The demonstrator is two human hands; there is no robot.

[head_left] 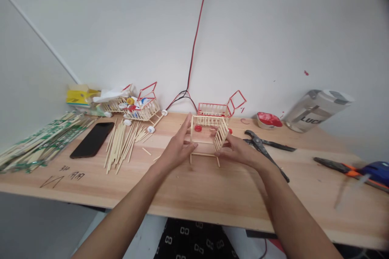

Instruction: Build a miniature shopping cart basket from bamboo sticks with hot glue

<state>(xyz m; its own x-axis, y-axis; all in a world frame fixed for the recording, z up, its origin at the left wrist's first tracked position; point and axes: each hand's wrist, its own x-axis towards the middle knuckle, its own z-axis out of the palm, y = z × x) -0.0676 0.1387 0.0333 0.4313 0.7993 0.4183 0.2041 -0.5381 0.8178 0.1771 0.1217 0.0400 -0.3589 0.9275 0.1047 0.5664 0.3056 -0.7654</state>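
Note:
A small basket frame (209, 134) built from pale wooden sticks stands on the wooden table (194, 188), held between both hands. My left hand (178, 147) presses its left side, fingers stretched upward along the frame. My right hand (238, 149) grips the slatted right panel with thumb and fingers. Just behind the frame stands a finished stick cart with red trim (219, 108), and a red bottle cap (198, 128) lies between them.
Loose sticks (120, 143) and a black phone (92, 139) lie to the left, wrapped chopsticks (39, 141) farther left. More red-trimmed carts (142, 105) sit at the back. Pliers (264, 145), a red dish (269, 120), a glue gun (364, 172) and a grey bag (316, 109) are on the right.

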